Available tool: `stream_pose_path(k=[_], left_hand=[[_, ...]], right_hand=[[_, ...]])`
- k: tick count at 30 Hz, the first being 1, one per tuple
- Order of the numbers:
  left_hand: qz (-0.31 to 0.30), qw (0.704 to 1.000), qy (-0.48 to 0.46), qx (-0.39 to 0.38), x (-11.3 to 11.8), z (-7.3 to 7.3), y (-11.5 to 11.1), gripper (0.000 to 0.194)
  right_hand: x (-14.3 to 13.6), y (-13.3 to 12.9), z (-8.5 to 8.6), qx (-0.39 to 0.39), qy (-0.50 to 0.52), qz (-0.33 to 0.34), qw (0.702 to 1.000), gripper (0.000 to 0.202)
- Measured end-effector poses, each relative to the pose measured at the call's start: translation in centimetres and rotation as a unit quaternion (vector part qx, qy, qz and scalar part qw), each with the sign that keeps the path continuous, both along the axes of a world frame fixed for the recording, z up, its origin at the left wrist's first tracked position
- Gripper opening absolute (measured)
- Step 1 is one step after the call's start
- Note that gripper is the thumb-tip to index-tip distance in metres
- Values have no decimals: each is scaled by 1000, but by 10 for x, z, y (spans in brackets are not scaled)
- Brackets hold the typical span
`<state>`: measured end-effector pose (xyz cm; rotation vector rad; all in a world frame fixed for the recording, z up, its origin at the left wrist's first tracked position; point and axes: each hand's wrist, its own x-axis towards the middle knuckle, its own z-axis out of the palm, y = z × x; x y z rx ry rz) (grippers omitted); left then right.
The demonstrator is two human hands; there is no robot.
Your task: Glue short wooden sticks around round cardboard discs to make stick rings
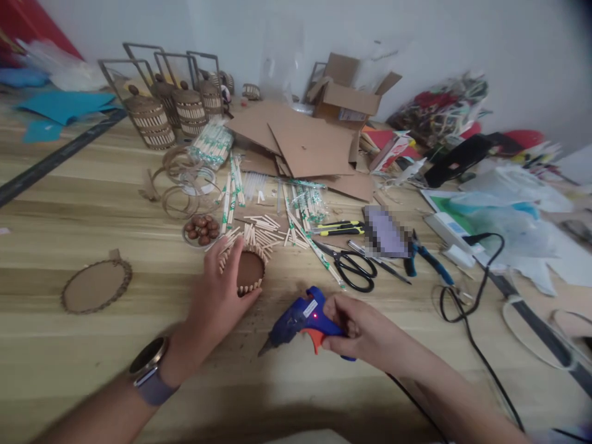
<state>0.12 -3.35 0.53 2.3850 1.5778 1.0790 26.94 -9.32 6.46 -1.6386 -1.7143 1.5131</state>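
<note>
My left hand [217, 287], with a watch at the wrist, curves around the left side of a small round basket [250, 269]. The basket has a brown bottom and a rim of short wooden stick pieces; the hand's thumb lies at its near edge, and part of it is hidden behind the fingers. In my right hand [356, 330] is a blue hot glue gun [296, 320] with an orange trigger and a lit red light. Its nozzle points down and left, apart from the basket. Just beyond the basket lie loose cut stick pieces [263, 231].
A bowl of brown balls [201, 230] stands left of the sticks. Black-handled scissors [356, 268], pliers [430, 262] and a black cable [481, 345] lie to the right. Cardboard sheets [314, 148] and finished lanterns [150, 120] are behind. A cardboard oval [97, 287] lies left.
</note>
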Motion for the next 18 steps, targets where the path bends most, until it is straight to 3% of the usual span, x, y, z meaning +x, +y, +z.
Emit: stream_pose_path(k=[3, 6, 9, 14, 18], left_hand=[[-7, 1000, -6, 2, -3, -2, 1, 107], [-13, 1000, -7, 2, -5, -3, 2, 108], [-12, 1000, -5, 0, -5, -2, 3, 111], [-11, 1000, 8, 2, -7, -1, 3, 115], [-17, 1000, 10, 7, -9, -1, 4, 115]], right_hand=[[6, 5, -4, -28, 122, -80, 989, 29], [3, 13, -14, -52, 236, -164, 956, 26], [-7, 26, -21, -67, 313, -189, 928, 26], [-18, 38, -24, 12, 237, -126, 963, 36], [-17, 35, -28, 87, 184, -114, 972, 43]])
